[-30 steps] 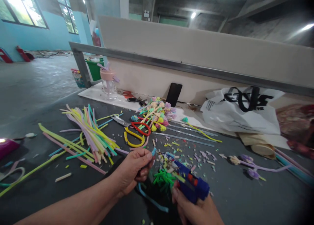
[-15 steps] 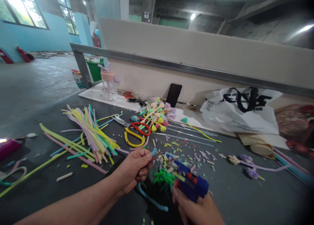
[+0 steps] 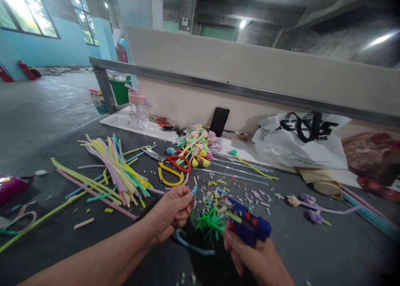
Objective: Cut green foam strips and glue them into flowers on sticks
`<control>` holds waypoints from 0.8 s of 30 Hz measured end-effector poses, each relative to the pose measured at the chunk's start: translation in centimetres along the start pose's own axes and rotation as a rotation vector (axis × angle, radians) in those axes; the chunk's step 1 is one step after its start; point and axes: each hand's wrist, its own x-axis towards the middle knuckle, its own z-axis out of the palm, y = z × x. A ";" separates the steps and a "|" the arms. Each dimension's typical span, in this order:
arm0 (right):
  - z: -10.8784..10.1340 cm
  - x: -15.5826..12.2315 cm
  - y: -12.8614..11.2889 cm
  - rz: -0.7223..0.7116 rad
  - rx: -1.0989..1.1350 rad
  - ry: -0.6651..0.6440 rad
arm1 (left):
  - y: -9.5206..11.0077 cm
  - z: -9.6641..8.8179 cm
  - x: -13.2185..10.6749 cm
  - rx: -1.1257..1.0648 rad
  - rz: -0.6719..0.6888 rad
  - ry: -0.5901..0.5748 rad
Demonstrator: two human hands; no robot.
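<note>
My left hand (image 3: pixel 171 212) is closed in a pinch on a blue pipe cleaner (image 3: pixel 191 246); its tip shows at my fingertips and its tail curves below the hand. My right hand (image 3: pixel 253 259) grips a blue glue gun (image 3: pixel 248 227) whose nozzle points left toward the pinched tip. A bunch of green pipe-cleaner pieces (image 3: pixel 210 225) lies between the two hands on the dark table (image 3: pixel 312 244).
A pile of long coloured pipe cleaners (image 3: pixel 115 169) lies to the left. Yellow and red scissors (image 3: pixel 171 171), finished pipe-cleaner flowers (image 3: pixel 200 146), clear glue sticks (image 3: pixel 234 169) and scattered offcuts lie beyond my hands. A phone (image 3: pixel 219 121), a cup (image 3: pixel 138 107) and a white bag (image 3: pixel 300 142) stand at the back.
My right hand has lifted the glue gun a little and turned it toward the left hand. The view has shifted slightly. The left hand keeps its pinch.
</note>
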 end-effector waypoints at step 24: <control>-15.6 -0.2 2.3 -0.001 -1.095 0.461 | 0.0 -0.4 -0.2 -0.092 -0.110 -0.080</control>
